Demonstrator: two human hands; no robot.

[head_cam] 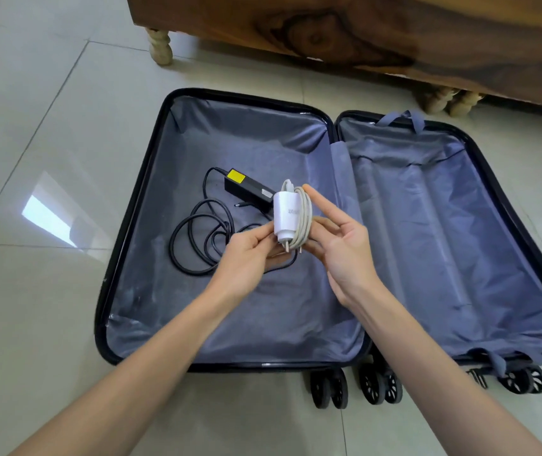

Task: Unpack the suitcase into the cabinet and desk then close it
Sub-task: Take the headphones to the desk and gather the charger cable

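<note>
A black suitcase point(131, 225) lies open flat on the floor, both halves lined in grey-blue fabric. Above its left half I hold a white phone charger point(287, 213) with its pale cable wound round it, prongs pointing down. My left hand point(250, 251) pinches its lower end. My right hand point(339, 235) holds its right side, fingers partly spread against the wound cable. Under them, on the lining, lies a black laptop power adapter point(250, 189) with a yellow label and its loose black cord point(197, 238). The right half point(444, 241) holds nothing.
A dark wooden piece of furniture point(362, 31) on pale turned legs stands just beyond the suitcase. Glossy light floor tiles point(32, 143) lie all around. The suitcase wheels point(329, 388) point toward me at the near edge.
</note>
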